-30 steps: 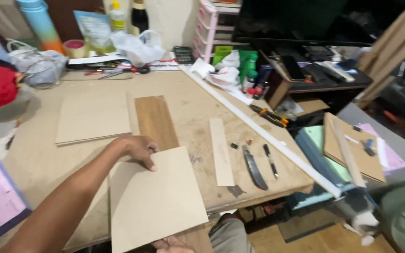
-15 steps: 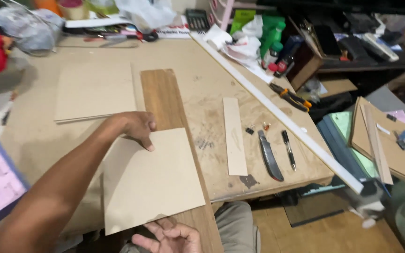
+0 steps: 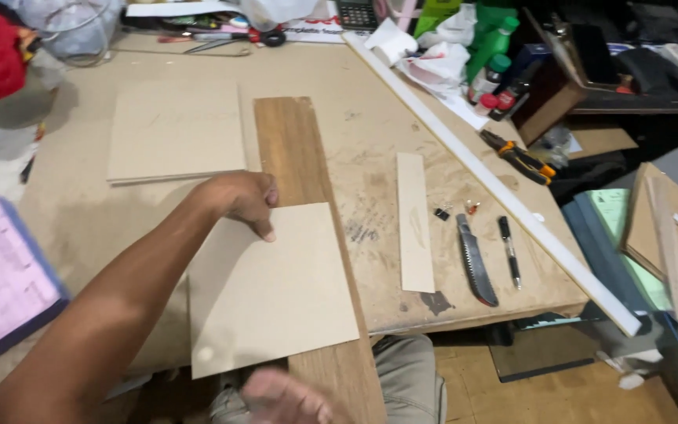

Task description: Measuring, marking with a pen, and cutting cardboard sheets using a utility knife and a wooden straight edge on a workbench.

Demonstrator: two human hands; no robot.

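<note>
My left hand (image 3: 243, 201) rests with curled fingers on the far edge of a square beige board (image 3: 272, 292). That board lies across a long brown wood plank (image 3: 296, 153) that runs from the table's middle to its near edge. My right hand (image 3: 288, 396) is blurred at the bottom of the view, palm up below the board's near edge and just left of the plank's near end, holding nothing. A second beige board (image 3: 176, 129) lies flat to the far left of the plank.
A narrow beige strip (image 3: 415, 222), a knife (image 3: 476, 263), a black pen (image 3: 509, 250) and small clips (image 3: 441, 213) lie to the right. A long white rail (image 3: 496, 180) runs diagonally. Pliers (image 3: 521, 155), bottles and clutter sit beyond. A pink-and-blue folder (image 3: 1, 283) is at left.
The view has dropped and moved closer to the table. My left hand stays on the board's far edge. My right hand stays low under the board's near edge.
</note>
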